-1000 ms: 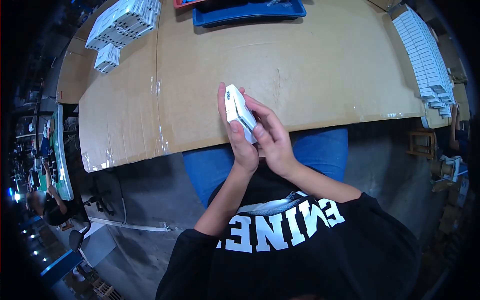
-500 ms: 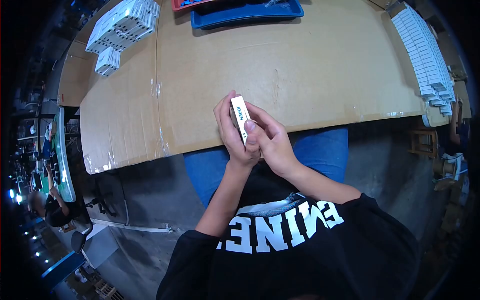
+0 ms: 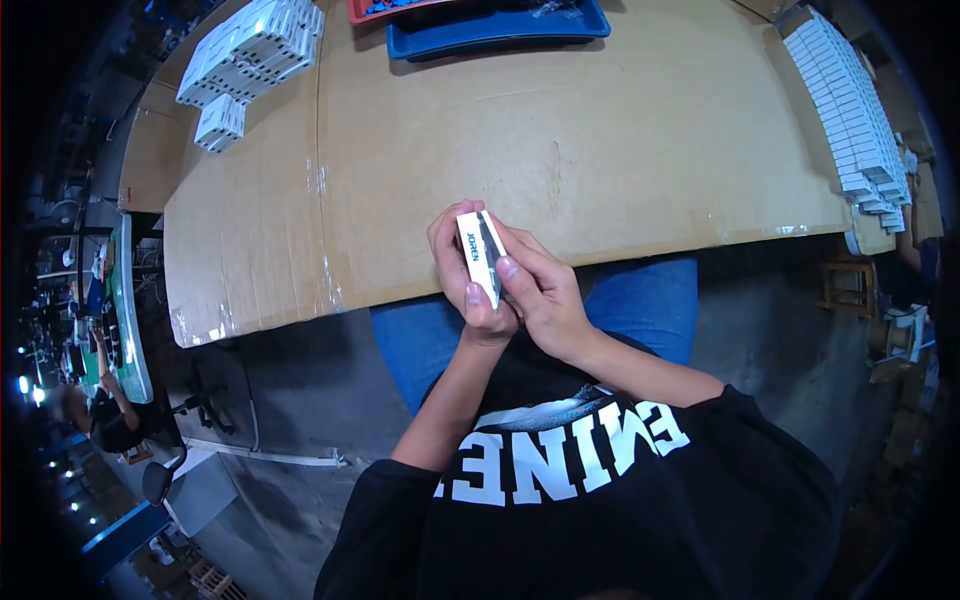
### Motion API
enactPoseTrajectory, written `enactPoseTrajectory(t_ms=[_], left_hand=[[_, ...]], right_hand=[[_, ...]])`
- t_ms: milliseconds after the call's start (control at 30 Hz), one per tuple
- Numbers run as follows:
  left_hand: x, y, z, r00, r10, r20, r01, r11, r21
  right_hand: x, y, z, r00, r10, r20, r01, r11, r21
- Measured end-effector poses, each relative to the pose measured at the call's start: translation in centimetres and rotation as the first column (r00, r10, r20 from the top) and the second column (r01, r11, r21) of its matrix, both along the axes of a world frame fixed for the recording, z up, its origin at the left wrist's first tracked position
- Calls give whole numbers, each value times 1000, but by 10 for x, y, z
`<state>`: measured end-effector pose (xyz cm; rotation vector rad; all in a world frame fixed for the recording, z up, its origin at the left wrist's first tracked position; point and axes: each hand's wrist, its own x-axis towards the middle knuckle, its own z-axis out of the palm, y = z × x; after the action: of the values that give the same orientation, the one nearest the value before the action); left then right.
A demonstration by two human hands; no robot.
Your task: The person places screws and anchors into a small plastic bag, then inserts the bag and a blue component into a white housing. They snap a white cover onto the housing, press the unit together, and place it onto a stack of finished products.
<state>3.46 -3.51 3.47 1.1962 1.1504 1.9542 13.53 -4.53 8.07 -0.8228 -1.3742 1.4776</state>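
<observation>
A small white box (image 3: 478, 255) with blue lettering on its narrow side is held on edge between both hands, just above the near edge of the cardboard-covered table (image 3: 620, 130). My left hand (image 3: 462, 285) wraps the box from the left, fingers curled behind it. My right hand (image 3: 545, 290) grips it from the right, with the thumb on its front edge.
A long row of white boxes (image 3: 850, 110) lines the right side of the table. More white boxes (image 3: 250, 50) are stacked at the far left. A blue tray (image 3: 500, 25) and a red tray (image 3: 375, 8) sit at the far edge. Another person (image 3: 100, 410) is seated at the far left.
The box has turned in my hands from tilted flat to standing on edge, and both hands have drawn slightly nearer to my body.
</observation>
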Motion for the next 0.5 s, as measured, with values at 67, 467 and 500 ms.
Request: enactPoseTrajectory(t_ms=[67, 467, 500], left_hand=[[0, -1, 1, 1000, -21, 18, 21, 999, -33], [4, -23, 39, 668, -302, 680, 669, 644, -371], [5, -27, 40, 626, -268, 732, 708, 588, -391]], right_hand=[[2, 3, 3, 999, 15, -30, -17, 997, -72], [57, 31, 17, 785, -129, 606, -339, 729, 594], [58, 30, 16, 781, -104, 616, -378, 705, 599]])
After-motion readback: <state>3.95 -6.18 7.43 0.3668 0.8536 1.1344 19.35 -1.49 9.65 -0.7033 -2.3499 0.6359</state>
